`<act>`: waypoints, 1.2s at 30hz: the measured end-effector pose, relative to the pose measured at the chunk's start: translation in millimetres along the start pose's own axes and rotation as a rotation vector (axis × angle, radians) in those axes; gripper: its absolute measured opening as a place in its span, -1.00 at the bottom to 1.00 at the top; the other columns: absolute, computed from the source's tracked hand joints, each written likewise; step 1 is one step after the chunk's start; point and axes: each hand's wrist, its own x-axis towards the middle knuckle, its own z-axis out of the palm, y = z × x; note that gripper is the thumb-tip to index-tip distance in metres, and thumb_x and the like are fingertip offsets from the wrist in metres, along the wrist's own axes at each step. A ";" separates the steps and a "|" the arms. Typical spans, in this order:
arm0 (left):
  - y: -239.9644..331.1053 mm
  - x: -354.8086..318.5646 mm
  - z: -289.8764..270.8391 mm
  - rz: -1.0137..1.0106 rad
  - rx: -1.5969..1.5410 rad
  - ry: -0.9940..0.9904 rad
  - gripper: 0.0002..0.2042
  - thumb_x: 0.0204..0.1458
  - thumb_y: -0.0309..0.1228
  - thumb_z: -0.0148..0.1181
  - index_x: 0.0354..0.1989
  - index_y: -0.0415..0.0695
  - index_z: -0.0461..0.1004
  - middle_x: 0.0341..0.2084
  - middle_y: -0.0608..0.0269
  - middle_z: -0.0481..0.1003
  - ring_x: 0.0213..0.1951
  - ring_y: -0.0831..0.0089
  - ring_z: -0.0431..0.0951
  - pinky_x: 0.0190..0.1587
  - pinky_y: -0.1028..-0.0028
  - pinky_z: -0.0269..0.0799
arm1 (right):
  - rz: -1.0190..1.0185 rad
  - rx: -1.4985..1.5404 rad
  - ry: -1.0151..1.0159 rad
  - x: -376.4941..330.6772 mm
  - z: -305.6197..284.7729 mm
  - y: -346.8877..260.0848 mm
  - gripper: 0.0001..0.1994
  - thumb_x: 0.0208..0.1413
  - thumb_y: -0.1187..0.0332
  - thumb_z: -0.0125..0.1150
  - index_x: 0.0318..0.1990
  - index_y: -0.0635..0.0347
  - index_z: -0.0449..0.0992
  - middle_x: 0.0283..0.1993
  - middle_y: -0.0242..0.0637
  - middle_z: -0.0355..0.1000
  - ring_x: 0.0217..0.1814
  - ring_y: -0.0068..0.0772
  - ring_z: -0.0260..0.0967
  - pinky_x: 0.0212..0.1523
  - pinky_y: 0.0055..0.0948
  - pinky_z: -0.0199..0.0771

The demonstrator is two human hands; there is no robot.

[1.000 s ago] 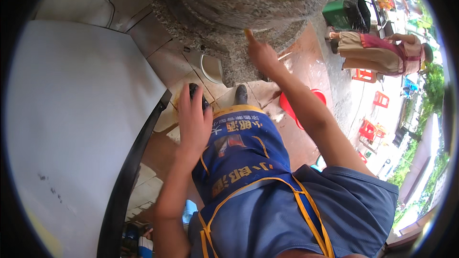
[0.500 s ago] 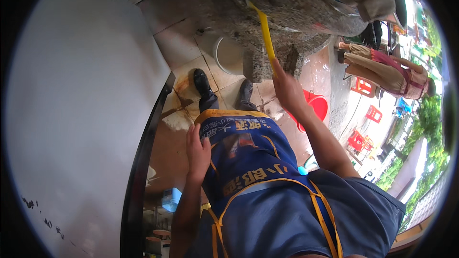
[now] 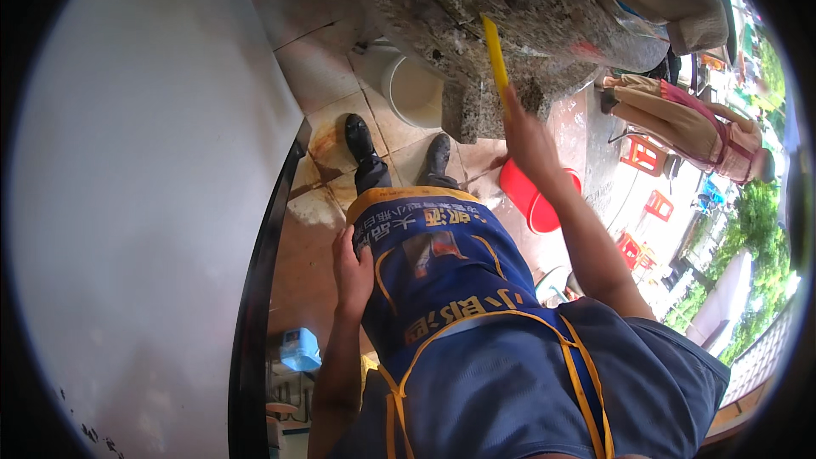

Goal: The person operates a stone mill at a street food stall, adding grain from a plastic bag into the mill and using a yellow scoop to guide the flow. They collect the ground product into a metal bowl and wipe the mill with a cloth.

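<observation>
A long, narrow yellow tool (image 3: 495, 51) is gripped by its near end in my right hand (image 3: 531, 149). Its far end lies over the rough grey stone block (image 3: 459, 0), whose surface looks wet and worn. Whether the tip touches the stone I cannot tell, and the kind of tool does not show. My left hand (image 3: 353, 272) hangs beside the blue apron (image 3: 442, 289) with loosely bent fingers and nothing in it.
On the tiled floor a pale bucket (image 3: 412, 93) stands beside the stone, ahead of my shoes. Right of my legs is a red bucket (image 3: 544, 204). A large white panel (image 3: 144, 161) fills the left side. Farther right, another person (image 3: 688, 123) stands near red stools (image 3: 643, 155).
My right hand and the yellow tool have shifted slightly right; the tool's tip now lies farther right over the stone. My left hand stays at my side.
</observation>
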 end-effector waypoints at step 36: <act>-13.2 -4.8 50.7 -0.173 -0.102 -0.098 -0.50 0.15 -0.51 0.14 0.29 -0.24 0.25 0.08 -0.06 0.39 0.05 0.17 0.50 0.06 0.30 0.45 | -0.001 0.089 0.011 -83.0 20.8 110.1 -0.42 0.22 0.45 0.03 0.41 -0.02 0.14 -0.42 0.08 0.46 -0.45 0.09 0.49 -0.45 -0.02 0.46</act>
